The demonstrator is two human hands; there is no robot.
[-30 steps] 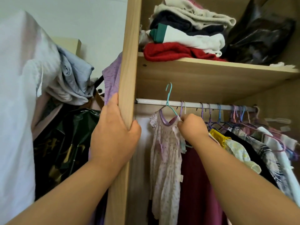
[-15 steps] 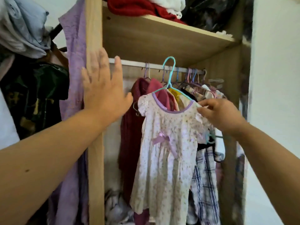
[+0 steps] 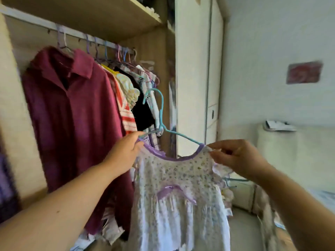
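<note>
The small floral dress [image 3: 181,187], white with tiny purple sprigs, a lilac neckline and a lilac bow at the waist, hangs on a teal hanger [image 3: 161,113] out in the open air in front of the wardrobe; the hanger's hook is off the rail [image 3: 36,21] and points up, free, before the row of hung clothes. The dress faces the camera, tilted so that its left shoulder sits higher than its right; its skirt falls to the bottom edge of the view. Both hands are clamped on it, well apart, one at each shoulder; the left hand [image 3: 125,153] grips the hanger's arm and the edge of the neckline together; the right hand [image 3: 237,158] pinches the frilled shoulder of the dress between thumb and fingertips, the other fingers curled.

Behind the left hand a maroon collared shirt [image 3: 76,115] hangs from the rail; just beside it come a red-and-white striped garment [image 3: 127,116], a pale yellow-patterned one [image 3: 129,89] and a black one [image 3: 143,113], all packed close on thin hangers. A wooden shelf [image 3: 90,13] runs above the rail. To the right of the wardrobe stands a white door panel [image 3: 192,69]; farther right, a blurred reddish picture [image 3: 304,72] is fixed on the pale wall.
</note>
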